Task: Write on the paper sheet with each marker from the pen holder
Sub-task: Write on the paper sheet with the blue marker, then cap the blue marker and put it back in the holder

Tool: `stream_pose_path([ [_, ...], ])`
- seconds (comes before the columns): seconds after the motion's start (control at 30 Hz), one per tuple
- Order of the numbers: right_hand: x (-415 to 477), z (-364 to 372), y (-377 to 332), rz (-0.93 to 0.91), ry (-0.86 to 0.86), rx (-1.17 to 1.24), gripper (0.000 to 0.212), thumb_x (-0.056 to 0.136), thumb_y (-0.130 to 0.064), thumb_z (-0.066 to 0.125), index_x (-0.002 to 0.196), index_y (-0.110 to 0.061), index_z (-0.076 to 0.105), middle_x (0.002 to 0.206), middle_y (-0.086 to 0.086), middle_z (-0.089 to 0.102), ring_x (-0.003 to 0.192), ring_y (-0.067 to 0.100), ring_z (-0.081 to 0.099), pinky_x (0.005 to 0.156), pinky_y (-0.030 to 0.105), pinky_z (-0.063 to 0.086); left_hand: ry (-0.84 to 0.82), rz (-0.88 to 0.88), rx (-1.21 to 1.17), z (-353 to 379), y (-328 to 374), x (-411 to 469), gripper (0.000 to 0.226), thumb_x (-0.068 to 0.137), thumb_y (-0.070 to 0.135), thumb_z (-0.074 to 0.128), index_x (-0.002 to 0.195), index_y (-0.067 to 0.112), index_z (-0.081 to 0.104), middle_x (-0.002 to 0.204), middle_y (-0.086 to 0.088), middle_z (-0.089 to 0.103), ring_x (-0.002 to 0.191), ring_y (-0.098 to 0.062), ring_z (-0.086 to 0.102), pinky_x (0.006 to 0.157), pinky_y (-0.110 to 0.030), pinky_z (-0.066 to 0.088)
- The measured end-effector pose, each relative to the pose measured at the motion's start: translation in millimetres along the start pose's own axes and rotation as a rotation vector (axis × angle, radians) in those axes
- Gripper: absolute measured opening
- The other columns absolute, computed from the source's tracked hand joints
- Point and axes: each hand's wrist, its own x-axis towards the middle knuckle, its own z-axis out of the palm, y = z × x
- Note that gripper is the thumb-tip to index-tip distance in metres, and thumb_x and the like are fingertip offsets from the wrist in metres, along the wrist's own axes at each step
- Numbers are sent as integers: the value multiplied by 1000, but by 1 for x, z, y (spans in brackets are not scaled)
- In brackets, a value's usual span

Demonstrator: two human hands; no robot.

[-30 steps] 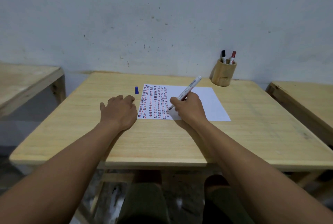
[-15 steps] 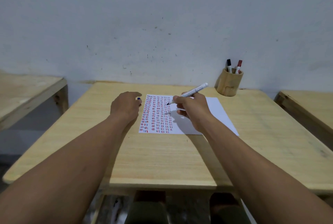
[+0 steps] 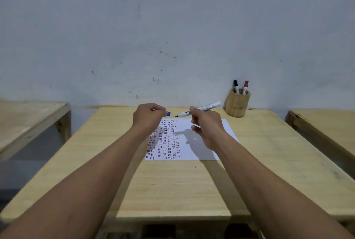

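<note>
A white paper sheet [image 3: 208, 148] lies on the wooden table [image 3: 176, 185], its left half filled with columns of short red, blue and dark dashes. My right hand [image 3: 206, 123] is raised above the sheet and holds a white marker [image 3: 203, 109] with its dark tip pointing left. My left hand [image 3: 148, 116] is also lifted and pinches the blue cap [image 3: 168, 113], a short gap from the marker's tip. The wooden pen holder [image 3: 237, 105] stands at the table's back right with a black marker [image 3: 235, 85] and a red marker [image 3: 245, 86] upright in it.
A grey-white wall rises right behind the table. Another wooden table [image 3: 28, 121] stands to the left and a third [image 3: 326, 129] to the right, each separated from mine by a gap. Dark shapes show under the table's near edge.
My right hand lifted the marker off the paper and turned its tip leftward. My left hand picked the blue cap up from the table and raised it toward the tip. The camera tilted up.
</note>
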Motion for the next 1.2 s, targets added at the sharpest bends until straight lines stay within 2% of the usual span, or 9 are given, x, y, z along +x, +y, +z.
stream_pose_path([
  [0.1,-1,-4,-7,3,35,64,11,90,-21,73,89,-10,73,70,-1,60,59,9,55,52,21,50,-89,-57,-132,7,15,-4,8,84,17,71,89,17,77,96,-3,76,89,-19,68,71,-32,49],
  [0.23,-3,-11,-12,12,60,135,10,90,-20,74,86,-10,71,67,-2,63,53,6,53,52,21,48,-172,-100,-219,17,27,-9,10,87,16,72,95,15,77,96,-1,77,90,-15,68,72,-30,50],
  [0.53,-6,-17,-17,14,27,190,11,89,-19,76,87,-10,71,69,-1,64,55,7,51,50,21,46,-240,-127,-256,28,36,-14,11,91,19,70,100,16,75,95,2,79,97,-14,68,74,-30,51],
  [0.8,-4,-17,-22,76,36,237,12,89,-20,78,86,-11,70,71,-1,61,62,8,55,51,21,50,-213,-89,-294,33,39,-15,8,92,17,70,96,15,77,91,1,80,96,-15,70,82,-31,56],
  [0.93,-3,-12,-26,70,143,329,14,90,-12,76,94,0,70,76,6,67,63,10,62,53,21,52,-195,-1,-253,37,47,-21,6,89,18,72,88,18,78,92,-3,79,94,-18,70,85,-36,57],
  [1.0,-2,-10,-27,13,216,295,38,89,-11,76,120,8,62,75,7,67,58,9,61,52,20,53,-151,58,-207,41,54,-24,7,87,19,72,84,20,79,94,-9,78,93,-25,70,85,-41,57],
  [1.07,-2,-12,-29,-59,215,186,49,92,-13,71,135,0,52,74,6,66,55,10,58,52,21,52,-99,104,-162,45,61,-25,8,85,22,72,84,22,79,91,-9,77,94,-30,70,87,-45,56],
  [1.13,-4,-15,-35,-115,173,21,27,96,-16,63,120,-4,61,74,6,66,57,11,58,53,24,53,-52,136,-138,47,67,-23,8,86,23,71,85,22,80,87,-8,77,88,-31,69,82,-43,57],
  [1.2,-4,-20,-41,-170,161,-162,17,95,-15,57,107,-11,67,73,4,68,59,13,60,52,26,52,-16,165,-115,49,73,-20,8,86,22,71,84,24,79,83,-7,76,75,-24,65,70,-33,54],
])
